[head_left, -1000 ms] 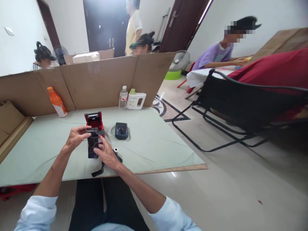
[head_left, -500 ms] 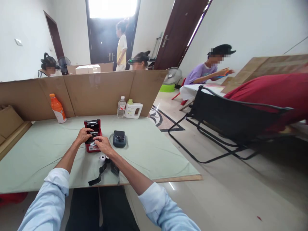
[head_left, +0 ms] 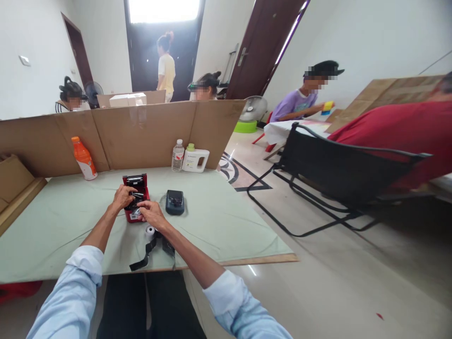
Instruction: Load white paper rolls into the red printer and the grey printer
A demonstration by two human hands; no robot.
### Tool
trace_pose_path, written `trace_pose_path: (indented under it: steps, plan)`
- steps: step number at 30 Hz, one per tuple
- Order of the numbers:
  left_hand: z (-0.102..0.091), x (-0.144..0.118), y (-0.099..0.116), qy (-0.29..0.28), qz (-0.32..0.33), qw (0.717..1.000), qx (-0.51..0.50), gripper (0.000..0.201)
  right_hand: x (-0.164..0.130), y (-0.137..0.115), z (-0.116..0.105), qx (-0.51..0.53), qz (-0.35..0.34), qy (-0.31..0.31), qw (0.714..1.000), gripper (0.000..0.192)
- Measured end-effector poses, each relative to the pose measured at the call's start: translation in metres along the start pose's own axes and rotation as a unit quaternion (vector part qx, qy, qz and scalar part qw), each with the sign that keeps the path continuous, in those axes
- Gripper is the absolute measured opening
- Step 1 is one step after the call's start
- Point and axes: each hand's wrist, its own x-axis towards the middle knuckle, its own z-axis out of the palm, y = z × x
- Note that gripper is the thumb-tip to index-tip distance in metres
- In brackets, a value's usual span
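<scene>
A small red and black label printer [head_left: 131, 217] stands on the table with its lid raised, showing a shiny roller inside the lid. From the left, my left hand [head_left: 122, 197] reaches into the opening, fingers curled at a thin, silvery rod-like part. My right hand [head_left: 152, 213] is at the right front of the same opening, its fingers bent together over the edge. What each hand pinches is too small to make out. Just below my right wrist is a white paper roll [head_left: 150, 231], with a black strip [head_left: 144, 259] and a crumpled dark piece [head_left: 168, 246] beside it.
A dark blue device [head_left: 175, 202] lies right of the printer. An orange bottle [head_left: 84, 157], a clear bottle [head_left: 177, 156] and a white jug [head_left: 195, 159] stand against a cardboard screen [head_left: 148, 127]. A black folding chair [head_left: 339, 165] is at right; several people are around.
Both my hands stay at the printer, shifting only slightly. In the background, the standing person has moved left and turned; the person in purple holds a yellow and blue thing differently.
</scene>
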Motion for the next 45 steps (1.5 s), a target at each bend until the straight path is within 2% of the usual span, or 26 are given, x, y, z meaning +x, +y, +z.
trace_pose_path:
  steps: [3,6,9,13,16,18,20,22,24,27,31,34,36,38,41,45]
  plan:
    - [0.002,0.0,-0.004,-0.011,-0.01,0.999,-0.039,0.042,0.001,0.001,0.0,-0.001,-0.003,-0.005,1.0,0.019]
    - [0.005,0.0,-0.007,-0.004,-0.01,1.0,-0.019,0.041,0.001,0.001,0.0,-0.002,-0.007,-0.005,1.0,0.019]
    - [0.006,0.003,-0.008,-0.007,0.009,1.0,-0.012,0.038,0.001,0.002,-0.001,-0.008,-0.005,-0.003,1.0,0.021]
    - [0.004,0.003,-0.008,-0.02,0.041,0.999,-0.028,0.027,0.001,0.004,-0.003,-0.025,-0.005,-0.013,1.0,0.034]
    - [0.002,-0.004,-0.011,-0.032,0.076,0.996,-0.016,0.022,0.001,0.006,-0.006,-0.072,-0.016,-0.023,0.997,0.043]
    - [0.0,-0.009,-0.015,-0.024,0.091,0.995,-0.009,0.021,-0.002,0.006,-0.009,-0.15,-0.04,-0.026,0.988,0.045]
    - [-0.004,-0.011,-0.021,0.026,0.068,0.997,-0.027,0.02,-0.009,0.002,-0.012,-0.269,-0.086,-0.028,0.959,0.042]
    - [-0.008,-0.007,-0.026,0.09,0.02,0.993,-0.075,0.028,-0.019,-0.004,-0.014,-0.401,-0.13,-0.027,0.907,0.039]
    - [-0.01,0.002,-0.029,0.116,-0.011,0.984,-0.137,0.045,-0.029,-0.01,-0.014,-0.504,-0.146,-0.024,0.851,0.04]
    - [-0.01,0.015,-0.03,0.085,-0.009,0.963,-0.254,0.063,-0.038,-0.015,-0.012,-0.579,-0.141,-0.025,0.803,0.042]
    - [-0.014,0.015,-0.033,0.052,-0.025,0.931,-0.361,0.087,-0.043,-0.014,-0.01,-0.601,-0.148,-0.039,0.785,0.042]
    - [-0.027,-0.002,-0.038,-0.008,-0.011,0.948,-0.319,0.103,-0.046,-0.012,-0.012,-0.601,-0.159,-0.052,0.782,0.045]
    - [-0.038,-0.016,-0.039,-0.054,0.024,0.965,-0.254,0.116,-0.048,-0.012,-0.014,-0.6,-0.164,-0.061,0.781,0.049]
    - [-0.047,-0.03,-0.04,-0.076,0.077,0.978,-0.179,0.124,-0.049,-0.012,-0.016,-0.6,-0.164,-0.068,0.78,0.052]
    - [-0.051,-0.046,-0.039,-0.083,0.155,0.982,-0.075,0.117,-0.048,-0.01,-0.017,-0.599,-0.166,-0.073,0.78,0.055]
    - [-0.042,-0.057,-0.04,-0.068,0.174,0.982,0.004,0.095,-0.047,-0.007,-0.017,-0.603,-0.171,-0.072,0.776,0.057]
